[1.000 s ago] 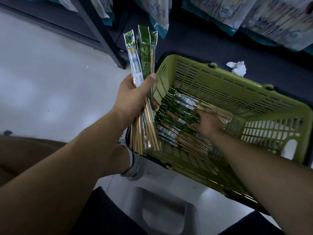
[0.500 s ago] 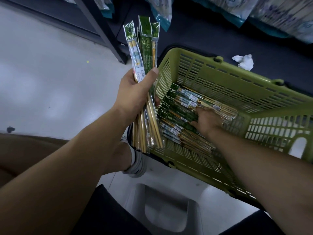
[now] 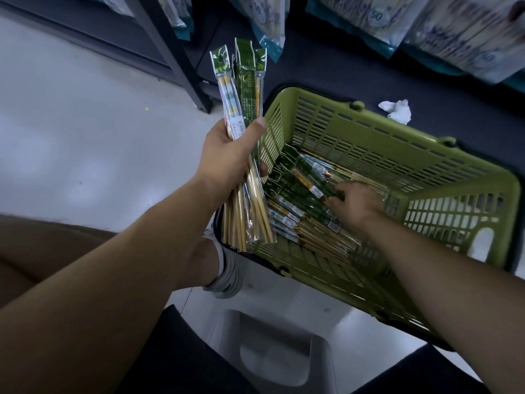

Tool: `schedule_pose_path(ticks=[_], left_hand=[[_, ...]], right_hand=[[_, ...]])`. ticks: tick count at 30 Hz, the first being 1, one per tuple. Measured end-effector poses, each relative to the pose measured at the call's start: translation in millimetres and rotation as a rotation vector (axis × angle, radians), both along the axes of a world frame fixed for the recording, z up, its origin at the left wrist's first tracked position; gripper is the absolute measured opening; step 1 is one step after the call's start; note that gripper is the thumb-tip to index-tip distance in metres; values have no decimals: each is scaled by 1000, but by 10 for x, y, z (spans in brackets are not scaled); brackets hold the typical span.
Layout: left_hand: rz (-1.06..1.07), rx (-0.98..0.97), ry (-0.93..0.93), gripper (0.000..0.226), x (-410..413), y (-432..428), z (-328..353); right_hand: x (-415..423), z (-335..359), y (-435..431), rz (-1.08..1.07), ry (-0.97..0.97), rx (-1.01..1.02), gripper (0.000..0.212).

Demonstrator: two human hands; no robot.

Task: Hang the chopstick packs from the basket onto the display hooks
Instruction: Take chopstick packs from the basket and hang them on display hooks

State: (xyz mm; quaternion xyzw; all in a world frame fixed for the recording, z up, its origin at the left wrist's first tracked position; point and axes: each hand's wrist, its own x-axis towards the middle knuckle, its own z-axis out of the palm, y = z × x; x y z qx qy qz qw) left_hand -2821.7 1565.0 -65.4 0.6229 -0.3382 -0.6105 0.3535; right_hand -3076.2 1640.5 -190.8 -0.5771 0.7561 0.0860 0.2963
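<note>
Left hand, at 9 o'clock of the basket, clenched round a bundle of packs, hang-tabs pointing to 12. I log the loose packs lying across the basket floor. Right hand is down among them, fingertips on a green pack; gripping or only touching, I cannot tell. Tissue lies at 1 o'clock beyond the rim.
</note>
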Motion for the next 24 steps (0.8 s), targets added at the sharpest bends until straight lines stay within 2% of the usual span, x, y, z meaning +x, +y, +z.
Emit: schedule_pose_path(ticks=[3,5,9,11,13,16,19,22,24], left_hand=[[-5,16,-2,30,-17,6,32],[-12,16,-8,34,-12,23,51],[-4,-4,10,33,12,75,109],[-25,-16,-26,37,-10,104,149],[-67,-41,-65,45,-87,147,206],[-102,-81,-32,66,-277,206,391],[-90,-122,68,88,-475,184,745],[-72,-201,173,86,-602,69,1112],[-78,-239,191,94,-638,12,1381]], right_hand=[[-66,124,14,25,48,-30,34],[-84,223,20,-29,-13,-40,37],[-88,526,-48,-117,-323,-49,22],[-58,785,-104,-146,-465,-116,30],[21,1127,-174,-171,-576,-219,32],[200,1641,-291,-196,-710,-325,20],[340,2113,-339,-111,-751,-396,30],[380,2577,-317,-69,-734,-455,40],[382,2860,-286,-75,-732,-501,40]])
